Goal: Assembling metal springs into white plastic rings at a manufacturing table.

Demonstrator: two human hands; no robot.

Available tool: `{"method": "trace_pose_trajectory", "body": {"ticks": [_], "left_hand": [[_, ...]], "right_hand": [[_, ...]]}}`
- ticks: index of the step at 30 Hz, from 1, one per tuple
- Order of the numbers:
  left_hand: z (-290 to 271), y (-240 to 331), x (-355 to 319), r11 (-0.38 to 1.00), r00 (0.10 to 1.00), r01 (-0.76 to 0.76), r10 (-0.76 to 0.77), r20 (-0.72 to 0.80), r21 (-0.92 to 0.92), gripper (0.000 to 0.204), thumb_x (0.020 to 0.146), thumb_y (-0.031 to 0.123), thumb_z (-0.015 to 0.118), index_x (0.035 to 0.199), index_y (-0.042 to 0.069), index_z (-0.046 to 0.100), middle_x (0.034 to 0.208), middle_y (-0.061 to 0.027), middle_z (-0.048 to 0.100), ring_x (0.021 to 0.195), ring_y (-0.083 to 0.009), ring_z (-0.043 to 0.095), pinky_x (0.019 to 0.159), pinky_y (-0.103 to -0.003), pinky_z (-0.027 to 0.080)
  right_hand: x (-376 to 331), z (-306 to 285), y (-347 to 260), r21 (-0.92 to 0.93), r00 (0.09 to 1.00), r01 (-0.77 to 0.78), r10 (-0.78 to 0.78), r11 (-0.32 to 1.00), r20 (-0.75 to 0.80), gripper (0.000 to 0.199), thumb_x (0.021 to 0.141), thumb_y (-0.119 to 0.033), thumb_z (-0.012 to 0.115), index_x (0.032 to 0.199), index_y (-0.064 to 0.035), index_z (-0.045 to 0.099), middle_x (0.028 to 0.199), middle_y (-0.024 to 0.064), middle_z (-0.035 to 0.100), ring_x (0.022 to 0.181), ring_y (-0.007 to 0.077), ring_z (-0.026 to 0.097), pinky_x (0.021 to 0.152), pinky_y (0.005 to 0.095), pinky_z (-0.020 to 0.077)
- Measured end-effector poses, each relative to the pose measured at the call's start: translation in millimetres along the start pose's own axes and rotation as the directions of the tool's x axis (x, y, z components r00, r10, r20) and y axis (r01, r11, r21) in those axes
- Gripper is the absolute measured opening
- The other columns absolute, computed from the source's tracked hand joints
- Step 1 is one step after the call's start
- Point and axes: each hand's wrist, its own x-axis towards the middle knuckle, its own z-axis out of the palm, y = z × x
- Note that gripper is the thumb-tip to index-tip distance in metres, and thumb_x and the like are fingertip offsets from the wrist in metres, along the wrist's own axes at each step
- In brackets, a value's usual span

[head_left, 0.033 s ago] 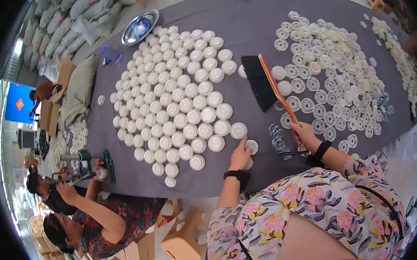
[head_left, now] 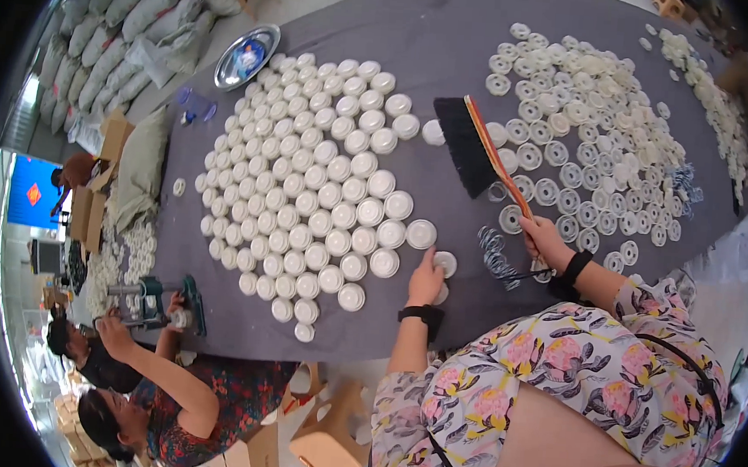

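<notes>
Covering the grey counter (head_left: 457,31), white caps (head_left: 307,194) are lying in rows; the left hand (head_left: 427,281) is pressing flat fingers on the near-right loose cap (head_left: 447,262), while the right hand (head_left: 545,239) is gripping the brush (head_left: 475,145), its handle pointing far-left.

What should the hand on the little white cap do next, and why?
Probably slide the white cap under the left hand up beside the end cap of the packed rows: it sits apart from them, while the right hand holds the brush.
</notes>
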Motion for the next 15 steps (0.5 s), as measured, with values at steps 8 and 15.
{"method": "trace_pose_trajectory", "body": {"ticks": [8,15], "left_hand": [[-19.4,-4.5,-20.7,0.98,0.987,0.055,-0.083,-0.138,-0.191,0.049,0.078,0.011,0.046,0.127,0.005,0.041,0.113,-0.0206,0.055,0.105,-0.0308,0.053,0.089,-0.033,0.04],[-49.7,-35.3,-70.8,0.891,0.849,0.015,-0.251,-0.465,-0.454,0.045,0.079,0.003,0.042,0.124,-0.001,0.042,0.111,-0.0146,0.054,0.099,-0.0213,0.053,0.087,-0.031,0.04]], "right_hand": [[57.7,-4.4,-9.4,0.073,0.989,-0.143,0.139,0.987,0.057,0.035,0.085,-0.04,0.052,0.067,-0.012,0.041,0.052,-0.0021,0.038,0.037,0.008,0.035,0.033,0.0232,0.031],[69.0,27.7,-43.8,0.095,0.972,-0.178,0.16,0.979,0.172,0.036,0.085,-0.039,0.054,0.068,-0.0109,0.04,0.054,-0.0021,0.038,0.041,0.007,0.036,0.035,0.021,0.0294]]}}
